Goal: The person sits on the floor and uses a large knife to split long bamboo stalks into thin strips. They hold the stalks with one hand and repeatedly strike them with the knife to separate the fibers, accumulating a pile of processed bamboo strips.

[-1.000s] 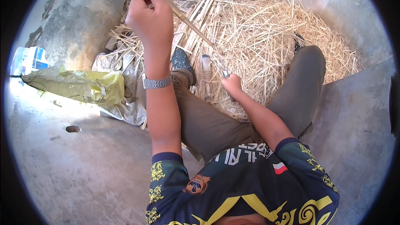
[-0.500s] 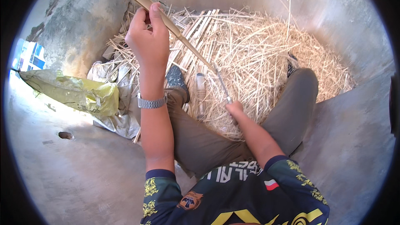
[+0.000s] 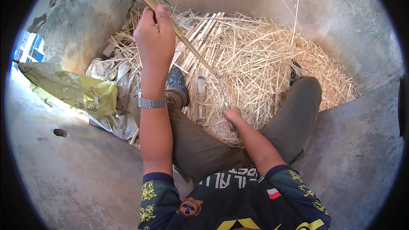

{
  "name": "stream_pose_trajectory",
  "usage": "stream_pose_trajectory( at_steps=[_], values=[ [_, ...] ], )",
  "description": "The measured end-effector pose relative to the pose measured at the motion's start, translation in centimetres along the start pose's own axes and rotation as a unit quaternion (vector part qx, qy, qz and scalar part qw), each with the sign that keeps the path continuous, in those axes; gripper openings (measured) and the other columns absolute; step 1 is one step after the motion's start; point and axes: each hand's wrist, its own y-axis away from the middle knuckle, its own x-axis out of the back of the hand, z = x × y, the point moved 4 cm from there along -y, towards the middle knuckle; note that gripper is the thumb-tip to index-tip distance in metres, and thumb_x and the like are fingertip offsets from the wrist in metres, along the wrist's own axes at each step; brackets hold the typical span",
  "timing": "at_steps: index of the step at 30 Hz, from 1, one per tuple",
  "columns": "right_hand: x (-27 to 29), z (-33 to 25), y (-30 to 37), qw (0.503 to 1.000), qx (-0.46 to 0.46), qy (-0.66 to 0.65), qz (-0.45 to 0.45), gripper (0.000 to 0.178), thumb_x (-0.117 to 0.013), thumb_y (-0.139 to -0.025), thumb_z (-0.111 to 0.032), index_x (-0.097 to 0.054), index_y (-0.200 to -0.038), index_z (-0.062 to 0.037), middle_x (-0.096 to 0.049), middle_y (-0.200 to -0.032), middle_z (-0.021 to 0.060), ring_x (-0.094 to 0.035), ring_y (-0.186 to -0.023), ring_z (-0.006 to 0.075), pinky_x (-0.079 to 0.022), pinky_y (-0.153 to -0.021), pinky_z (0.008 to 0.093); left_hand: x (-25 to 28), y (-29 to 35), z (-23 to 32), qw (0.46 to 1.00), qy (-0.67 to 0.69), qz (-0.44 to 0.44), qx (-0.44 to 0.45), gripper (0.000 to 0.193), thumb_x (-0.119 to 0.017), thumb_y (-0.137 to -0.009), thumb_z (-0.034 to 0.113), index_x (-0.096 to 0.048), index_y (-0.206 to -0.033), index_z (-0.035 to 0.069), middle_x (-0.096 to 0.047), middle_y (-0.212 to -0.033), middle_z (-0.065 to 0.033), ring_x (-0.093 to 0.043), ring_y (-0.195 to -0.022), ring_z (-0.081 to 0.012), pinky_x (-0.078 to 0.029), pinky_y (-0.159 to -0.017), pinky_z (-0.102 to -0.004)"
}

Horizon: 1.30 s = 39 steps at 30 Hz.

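Note:
My left hand is raised at the upper left, its thumb and fingers closed on a long split bamboo strip. The strip is wide at its upper end and narrows as it slants down to the right. In my right hand, lower and nearer my body, is the handle of a knife. Its thin blade points up and meets the strip's lower end; exactly how they touch is too small to tell. Below both tools spreads a heap of pale bamboo shavings.
Flat bamboo strips lie on the heap's left part. A long narrow object with a greyish end rests beside my left leg. Yellowish sacking lies at the left. A curved concrete wall surrounds the heap; my bent legs flank its near side.
My right hand has moved left with the knife, whose blade stands more upright at the strip's lower end. My left hand keeps nearly the same hold and place. The view has shifted slightly.

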Motion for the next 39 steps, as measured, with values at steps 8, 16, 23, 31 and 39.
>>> stream_pose_trajectory(
  at_steps=[8, 16, 23, 31, 39],
  values=[
    [0.4, -1.0, 1.2, 1.000, 0.019, 0.011, 0.016, 0.023, -0.064, -0.090, -0.017, -0.058, -0.083, 0.0036, -0.059, -0.062, 0.0107, -0.059, -0.047, 0.0189, -0.049, -0.041, 0.0346, 0.2, -0.1, -0.8, 0.998, -0.033, -0.036, 0.049, 0.033, -0.042, -0.107, 0.025, -0.060, -0.108, -0.002, -0.074, -0.093, -0.0188, -0.072, -0.082, -0.0363, -0.054, -0.074, -0.0447],
    [0.8, -7.2, 2.9, 0.994, 0.030, -0.104, 0.032, 0.020, -0.065, -0.091, -0.017, -0.057, -0.082, -0.0019, -0.053, -0.058, 0.0038, -0.048, -0.043, 0.0117, -0.044, -0.039, 0.0300, 0.1, -0.1, -1.1, 0.992, -0.092, -0.075, 0.032, 0.030, -0.043, -0.105, 0.023, -0.058, -0.103, -0.003, -0.069, -0.085, -0.0238, -0.066, -0.080, -0.0458, -0.051, -0.072, -0.0524],
    [3.3, -17.4, 10.9, 0.914, 0.345, -0.201, 0.076, 0.022, -0.068, -0.094, -0.020, -0.057, -0.084, -0.0049, -0.054, -0.060, 0.0000, -0.050, -0.042, 0.0080, -0.040, -0.037, 0.0254, 0.4, 0.0, -0.6, 0.991, -0.079, -0.092, 0.051, 0.028, -0.051, -0.103, 0.022, -0.062, -0.094, -0.002, -0.068, -0.077, -0.0196, -0.069, -0.070, -0.0366, -0.052, -0.062, -0.0475],
    [2.9, -6.9, 2.1, 0.943, 0.301, -0.011, 0.138, 0.016, -0.067, -0.090, -0.012, -0.054, -0.084, -0.0036, -0.054, -0.058, 0.0042, -0.055, -0.050, 0.0127, -0.046, -0.047, 0.0301, -1.9, 0.9, -0.2, 0.992, -0.096, 0.019, -0.074, 0.023, -0.058, -0.100, 0.020, -0.063, -0.091, 0.000, -0.066, -0.073, -0.0150, -0.065, -0.062, -0.0321, -0.051, -0.059, -0.0430],
    [2.0, 1.1, -0.1, 0.999, -0.023, 0.022, 0.043, 0.021, -0.069, -0.084, -0.015, -0.055, -0.078, -0.0002, -0.052, -0.057, 0.0044, -0.049, -0.042, 0.0170, -0.041, -0.039, 0.0339, -2.9, 1.5, 0.5, 0.988, -0.117, 0.019, -0.101, 0.021, -0.060, -0.098, 0.019, -0.058, -0.087, 0.002, -0.065, -0.075, -0.0165, -0.065, -0.065, -0.0370, -0.051, -0.060, -0.0456]
  ],
)
